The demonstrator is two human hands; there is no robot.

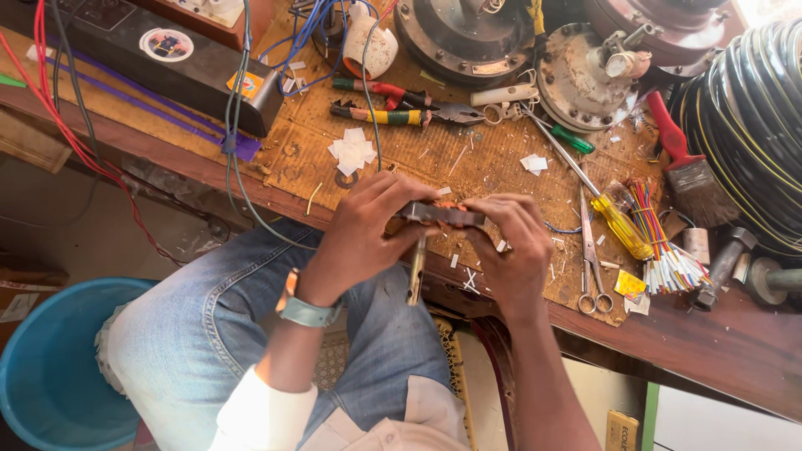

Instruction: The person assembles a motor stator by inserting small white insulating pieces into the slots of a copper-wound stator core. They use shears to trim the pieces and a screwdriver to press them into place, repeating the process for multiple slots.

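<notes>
Copper-wound metal piece (441, 214) sits between my hands, above the wooden bench's (501, 159) front edge; both forearms rise from my lap, wrists bent inward; my fingers hide most of it, so its shape stays unclear; my left hand (363, 238) and right hand (511, 246) are both clamped on its ends, a thin stick (416, 269) hanging beneath.

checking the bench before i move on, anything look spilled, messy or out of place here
Yes. Small white paper scraps and snipped bits lie scattered over the cardboard mat. A metal rod hangs down below the small motor part held in the left hand and right hand. Scissors overhang the mat's edge.
</notes>
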